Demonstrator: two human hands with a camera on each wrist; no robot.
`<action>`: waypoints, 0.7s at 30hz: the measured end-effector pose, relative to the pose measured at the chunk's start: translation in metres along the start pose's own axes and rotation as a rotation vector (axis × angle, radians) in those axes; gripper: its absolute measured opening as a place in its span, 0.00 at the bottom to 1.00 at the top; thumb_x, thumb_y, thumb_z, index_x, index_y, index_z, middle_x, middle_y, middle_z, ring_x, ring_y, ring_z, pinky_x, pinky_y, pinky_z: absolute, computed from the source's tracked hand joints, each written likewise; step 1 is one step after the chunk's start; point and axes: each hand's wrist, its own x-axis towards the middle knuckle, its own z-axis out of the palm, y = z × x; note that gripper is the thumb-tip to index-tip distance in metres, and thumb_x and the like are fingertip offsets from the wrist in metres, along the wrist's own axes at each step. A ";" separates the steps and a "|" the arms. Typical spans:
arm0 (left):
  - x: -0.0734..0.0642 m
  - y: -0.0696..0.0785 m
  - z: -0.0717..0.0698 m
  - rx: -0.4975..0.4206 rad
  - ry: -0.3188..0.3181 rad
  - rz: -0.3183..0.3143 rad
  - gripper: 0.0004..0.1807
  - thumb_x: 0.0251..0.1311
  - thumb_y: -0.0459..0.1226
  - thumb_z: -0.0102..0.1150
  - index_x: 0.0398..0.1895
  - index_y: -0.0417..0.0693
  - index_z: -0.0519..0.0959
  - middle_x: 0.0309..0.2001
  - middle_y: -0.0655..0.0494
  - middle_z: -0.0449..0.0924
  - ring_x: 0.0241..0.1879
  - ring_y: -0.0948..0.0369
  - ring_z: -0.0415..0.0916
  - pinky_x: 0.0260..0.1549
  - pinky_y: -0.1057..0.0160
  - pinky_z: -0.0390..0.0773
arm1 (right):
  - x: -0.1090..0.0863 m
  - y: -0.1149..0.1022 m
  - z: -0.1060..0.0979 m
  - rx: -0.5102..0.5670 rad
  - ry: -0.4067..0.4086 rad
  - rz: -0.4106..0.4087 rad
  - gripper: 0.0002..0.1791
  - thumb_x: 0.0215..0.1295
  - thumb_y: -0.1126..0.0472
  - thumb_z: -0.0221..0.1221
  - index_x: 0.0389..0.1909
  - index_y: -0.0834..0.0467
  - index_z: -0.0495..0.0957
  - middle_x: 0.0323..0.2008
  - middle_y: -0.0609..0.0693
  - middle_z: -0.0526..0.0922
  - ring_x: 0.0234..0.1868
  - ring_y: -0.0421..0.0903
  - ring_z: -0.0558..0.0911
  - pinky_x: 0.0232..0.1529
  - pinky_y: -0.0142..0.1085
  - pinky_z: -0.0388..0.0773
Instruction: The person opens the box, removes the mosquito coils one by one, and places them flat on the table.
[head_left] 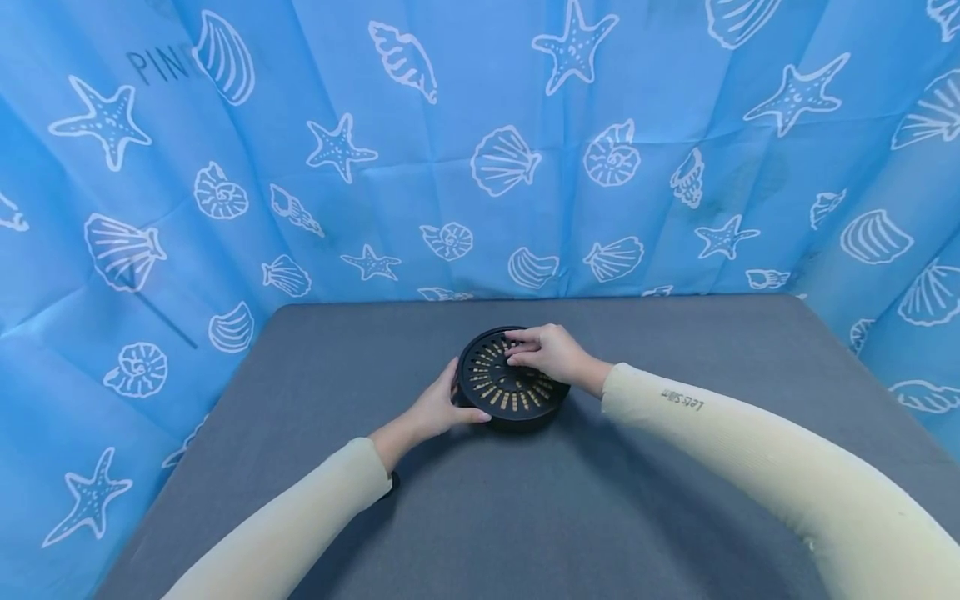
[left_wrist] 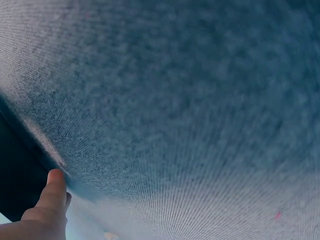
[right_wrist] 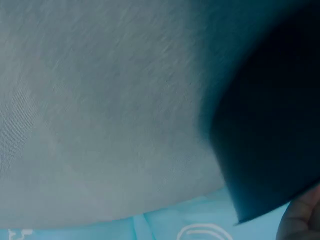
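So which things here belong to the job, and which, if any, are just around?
In the job:
Round black container
Slotted lid
Left fingers, gripping the container
Right fingers, at the lid

Just around:
Grey-covered table
Blue shell-patterned curtain

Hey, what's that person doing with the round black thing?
A person is holding a round black container at the grey table. Their left hand grips its side, with the thumb along the near edge. Their right hand reaches over the slotted top, fingertips near the middle; whether they pinch anything there is hard to tell. Right now the top is on, and something yellowish shows through the slots.
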 end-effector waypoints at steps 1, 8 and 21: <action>0.000 0.000 0.000 0.001 0.001 0.001 0.57 0.56 0.39 0.71 0.77 0.40 0.38 0.76 0.41 0.41 0.73 0.47 0.48 0.68 0.49 0.55 | 0.000 -0.001 0.001 0.001 0.010 0.008 0.25 0.66 0.68 0.60 0.63 0.71 0.69 0.51 0.63 0.81 0.50 0.51 0.83 0.49 0.40 0.80; 0.001 0.000 0.000 -0.001 0.006 0.015 0.57 0.56 0.39 0.71 0.77 0.41 0.40 0.76 0.41 0.43 0.73 0.47 0.48 0.68 0.49 0.55 | -0.002 -0.007 0.009 0.018 0.098 0.082 0.24 0.66 0.67 0.61 0.61 0.70 0.71 0.47 0.62 0.84 0.49 0.51 0.83 0.48 0.38 0.80; 0.002 -0.001 0.000 -0.018 0.000 0.019 0.57 0.55 0.38 0.71 0.77 0.40 0.39 0.76 0.41 0.42 0.73 0.47 0.47 0.69 0.49 0.54 | -0.005 -0.015 0.019 0.005 0.222 0.200 0.21 0.65 0.66 0.62 0.58 0.69 0.75 0.48 0.60 0.83 0.49 0.50 0.83 0.50 0.40 0.79</action>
